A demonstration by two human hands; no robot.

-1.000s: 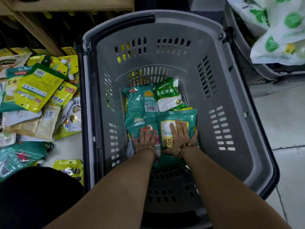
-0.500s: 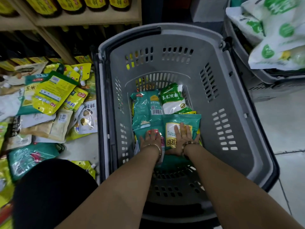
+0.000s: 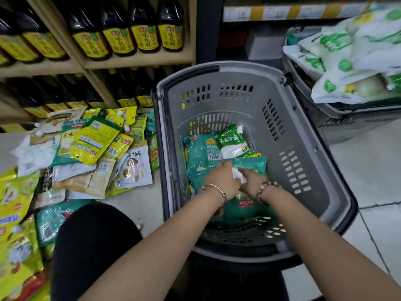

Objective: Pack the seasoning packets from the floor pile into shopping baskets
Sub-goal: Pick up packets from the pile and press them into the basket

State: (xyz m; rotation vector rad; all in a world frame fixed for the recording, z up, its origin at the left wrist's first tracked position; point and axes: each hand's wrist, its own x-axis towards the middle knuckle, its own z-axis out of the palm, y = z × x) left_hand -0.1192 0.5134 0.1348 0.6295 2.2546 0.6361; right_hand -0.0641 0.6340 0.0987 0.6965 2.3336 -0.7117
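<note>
Your left hand [image 3: 223, 179] and right hand [image 3: 252, 184] both pinch a teal packet [image 3: 251, 164] low inside the grey basket [image 3: 238, 66], where only a few packets lie. You're early on: the floor pile [image 3: 91, 153] to the left is large.

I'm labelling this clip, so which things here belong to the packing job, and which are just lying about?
Job: grey basket; teal packet gripped by left hand and right hand; floor pile of packets; full second basket.
Lying about: dark bottles; wooden shelf; price strip.
</note>
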